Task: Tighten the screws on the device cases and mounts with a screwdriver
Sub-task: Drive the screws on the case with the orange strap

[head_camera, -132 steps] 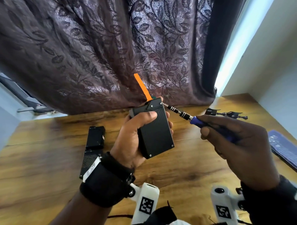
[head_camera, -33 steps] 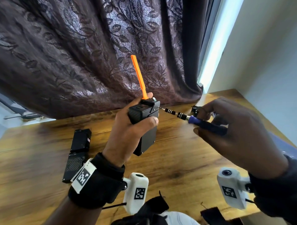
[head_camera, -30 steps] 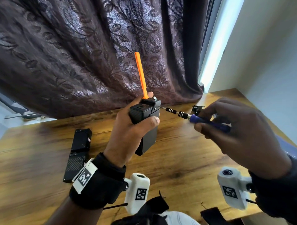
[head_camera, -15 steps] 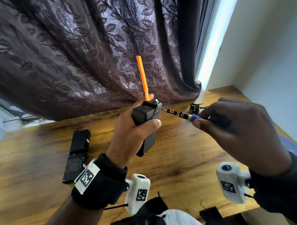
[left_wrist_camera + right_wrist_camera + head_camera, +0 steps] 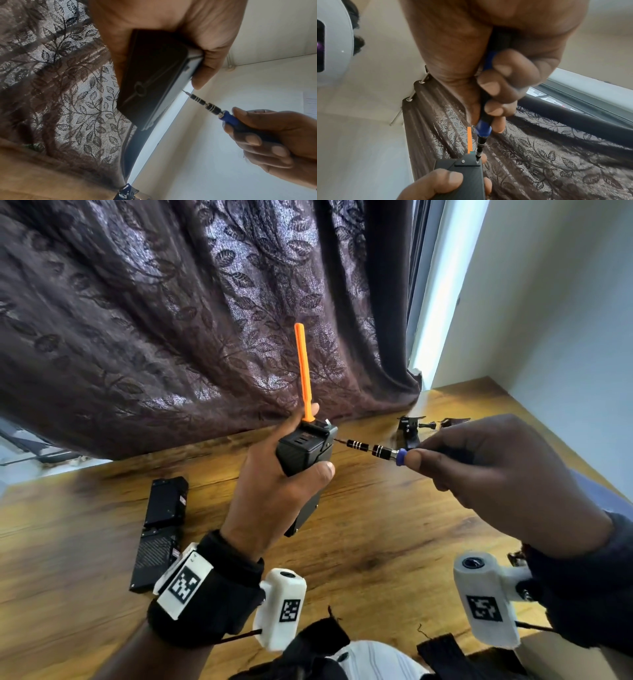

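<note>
My left hand (image 5: 281, 481) grips a black device case (image 5: 305, 450) upright above the wooden table (image 5: 376, 542), thumb across its front. An orange antenna (image 5: 303, 371) stands up from the case's top. My right hand (image 5: 496, 474) pinches a blue-handled screwdriver (image 5: 376, 449) that points left. In the right wrist view its bit sits on the right-hand screw (image 5: 477, 162) of the case (image 5: 467, 178), and a second screw (image 5: 462, 161) shows to the left. The left wrist view shows the case (image 5: 154, 75) from below with the screwdriver (image 5: 212, 108) tip at its edge.
Two more black cases (image 5: 161, 529) lie flat on the table at the left. Small black mounts (image 5: 411, 429) sit at the back right near the dark patterned curtain (image 5: 205, 320). A blue object (image 5: 596, 494) lies at the right edge under my right arm.
My left hand has turned the case from lying face-up to standing more upright. The screwdriver stays at the case's top right corner, and my right fingers have shifted along its handle.
</note>
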Motion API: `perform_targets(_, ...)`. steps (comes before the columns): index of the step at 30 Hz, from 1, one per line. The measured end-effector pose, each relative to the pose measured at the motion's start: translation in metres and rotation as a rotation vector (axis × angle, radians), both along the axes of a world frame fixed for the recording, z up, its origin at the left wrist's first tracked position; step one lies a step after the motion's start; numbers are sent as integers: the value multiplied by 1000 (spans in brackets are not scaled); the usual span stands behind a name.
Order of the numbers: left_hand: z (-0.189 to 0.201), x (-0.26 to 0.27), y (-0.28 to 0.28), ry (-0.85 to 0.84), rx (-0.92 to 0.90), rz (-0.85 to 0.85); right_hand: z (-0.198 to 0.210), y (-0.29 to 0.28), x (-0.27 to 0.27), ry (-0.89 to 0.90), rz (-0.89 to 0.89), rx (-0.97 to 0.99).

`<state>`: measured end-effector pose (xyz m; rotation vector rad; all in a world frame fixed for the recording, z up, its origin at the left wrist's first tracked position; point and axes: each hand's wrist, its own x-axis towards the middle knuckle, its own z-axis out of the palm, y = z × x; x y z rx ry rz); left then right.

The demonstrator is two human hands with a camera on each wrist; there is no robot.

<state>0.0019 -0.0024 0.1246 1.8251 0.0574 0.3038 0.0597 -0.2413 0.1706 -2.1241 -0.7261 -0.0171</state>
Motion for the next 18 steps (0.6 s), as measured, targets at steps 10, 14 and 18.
perform_targets(10,-10,9,14,94,-453,91,-6,4,-4,-261,-146,-79)
perform_targets(14,-3,5,15,89,-590,20,-10,9,-7,-214,-98,64)
perform_targets(18,0,3,9,85,-643,-31,-20,16,-13,-140,-29,186)
